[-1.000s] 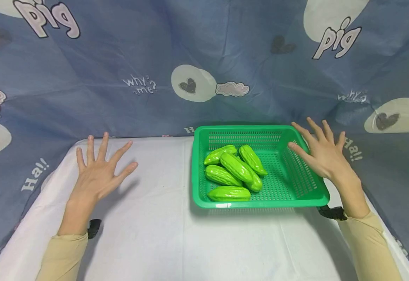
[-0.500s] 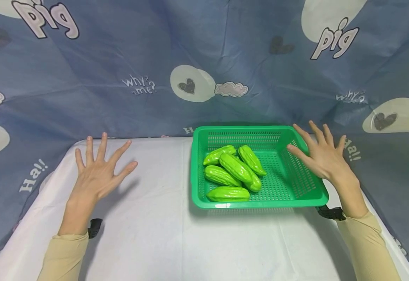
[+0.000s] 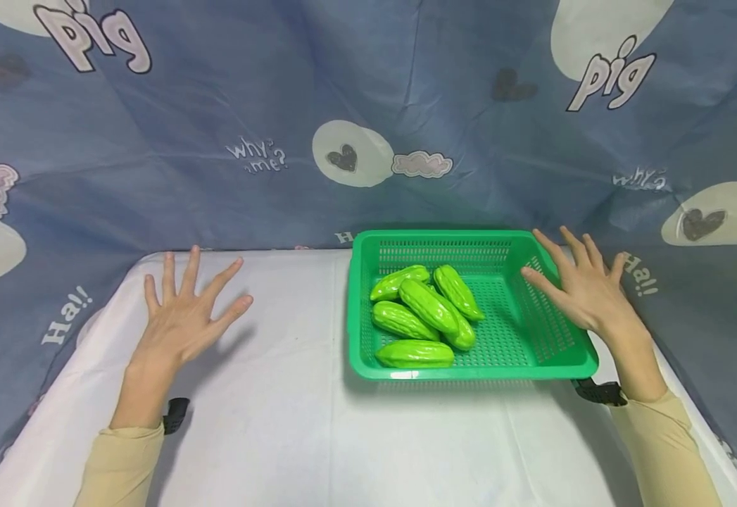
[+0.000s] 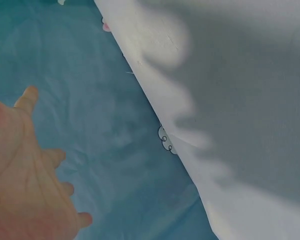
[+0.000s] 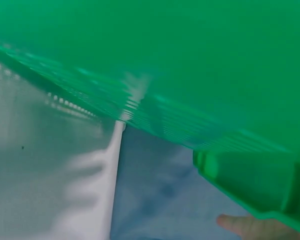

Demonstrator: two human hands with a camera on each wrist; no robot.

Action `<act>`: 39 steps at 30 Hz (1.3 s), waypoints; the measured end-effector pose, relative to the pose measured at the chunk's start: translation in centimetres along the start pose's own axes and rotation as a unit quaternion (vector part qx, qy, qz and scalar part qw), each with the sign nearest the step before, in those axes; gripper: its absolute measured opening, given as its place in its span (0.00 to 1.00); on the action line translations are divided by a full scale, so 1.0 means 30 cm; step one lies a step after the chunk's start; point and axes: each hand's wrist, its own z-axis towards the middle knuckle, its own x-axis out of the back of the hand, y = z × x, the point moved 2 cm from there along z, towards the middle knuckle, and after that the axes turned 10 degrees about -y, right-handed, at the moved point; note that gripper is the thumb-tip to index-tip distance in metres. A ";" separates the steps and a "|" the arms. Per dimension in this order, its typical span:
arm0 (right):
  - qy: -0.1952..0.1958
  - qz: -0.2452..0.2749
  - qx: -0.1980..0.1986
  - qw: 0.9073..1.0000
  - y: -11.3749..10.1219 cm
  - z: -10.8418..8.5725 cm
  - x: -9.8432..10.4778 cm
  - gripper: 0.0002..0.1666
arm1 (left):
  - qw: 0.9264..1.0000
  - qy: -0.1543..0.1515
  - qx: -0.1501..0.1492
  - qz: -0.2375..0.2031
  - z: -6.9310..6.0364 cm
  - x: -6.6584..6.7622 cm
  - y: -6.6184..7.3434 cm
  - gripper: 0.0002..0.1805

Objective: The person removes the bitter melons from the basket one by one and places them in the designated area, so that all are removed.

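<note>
A: How does the basket look?

B: Bright green, rectangular, with a smooth, solid rim. The far wall has rows of narrow slots, and the floor is a mesh of small holes. Light glints off the near rim.

A: Where is it?

B: On the tabletop, toward the far edge and right of centre, just in front of the blue printed backdrop.

A: And inside?

B: Six gourds, a yellower, glossier green than the basket, plump in the middle with narrower ends. Their skins are ridged and wrinkled. They gather in the left part; one lies across another, and one sits lengthwise along the near wall.

A: What about the hands?

B: The left hand is well apart from the basket, over the white cloth, fingers splayed. Its grip is released.

A: The right hand?

B: At the basket's right side, fingers spread, thumb and forefinger overlapping the rim in the head view. That grip is released too; whether skin meets plastic, I can't tell.
</note>
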 end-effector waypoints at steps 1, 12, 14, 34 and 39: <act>0.000 0.003 0.001 1.000 -0.001 -0.001 -0.004 0.48 | 1.000 -0.003 0.000 -0.001 -0.001 -0.003 0.003 0.43; -0.004 0.037 0.014 0.999 -0.006 0.007 -0.028 0.45 | 0.999 0.002 -0.036 -0.011 0.016 -0.028 0.111 0.40; -0.009 0.040 0.016 0.999 -0.004 0.009 -0.031 0.45 | 0.999 0.014 -0.049 -0.011 0.018 -0.030 0.137 0.39; 0.022 0.078 0.033 0.996 0.009 0.024 -0.055 0.42 | 0.958 0.164 -0.234 -0.032 0.064 -0.060 0.404 0.24; 0.017 0.080 0.044 0.996 0.017 0.024 -0.053 0.42 | 0.956 0.152 -0.249 -0.029 0.072 -0.063 0.458 0.22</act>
